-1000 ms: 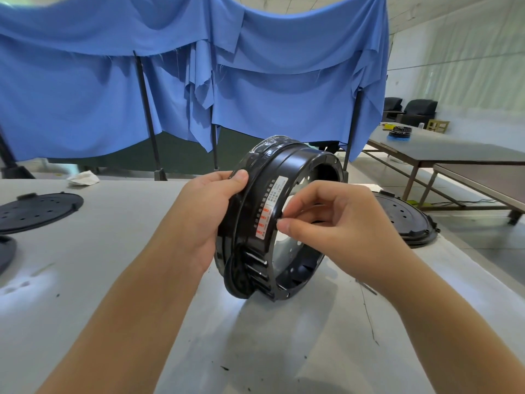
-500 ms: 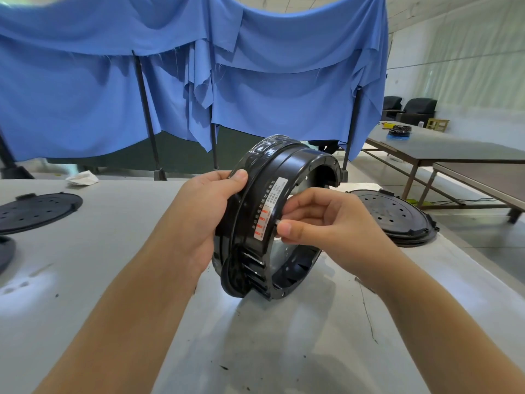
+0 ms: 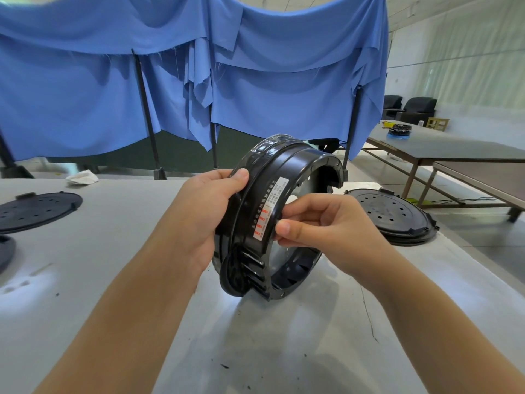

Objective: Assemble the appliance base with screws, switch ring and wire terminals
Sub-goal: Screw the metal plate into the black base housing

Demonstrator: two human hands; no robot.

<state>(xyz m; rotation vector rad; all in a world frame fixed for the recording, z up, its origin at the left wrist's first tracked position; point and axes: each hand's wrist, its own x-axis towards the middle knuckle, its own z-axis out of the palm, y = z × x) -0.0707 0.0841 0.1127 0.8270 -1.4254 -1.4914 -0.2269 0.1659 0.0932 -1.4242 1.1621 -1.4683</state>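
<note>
A black round appliance base stands on its edge on the white table, tilted, its open side facing right. A white and red label runs along its outer wall. My left hand grips the base's left rim, thumb on top. My right hand has curled fingers at the base's right rim, thumb and forefinger pinching at the edge beside the label. Whether something small sits between those fingertips is not visible.
A black perforated disc lies on the table to the right, near the edge. Another black disc lies at the far left. A crumpled white cloth sits at the back. Blue drapes hang behind. Dark tables stand to the right.
My right hand has slid slightly left and down along the rim, closer to the label. The base and my left hand have barely moved.
</note>
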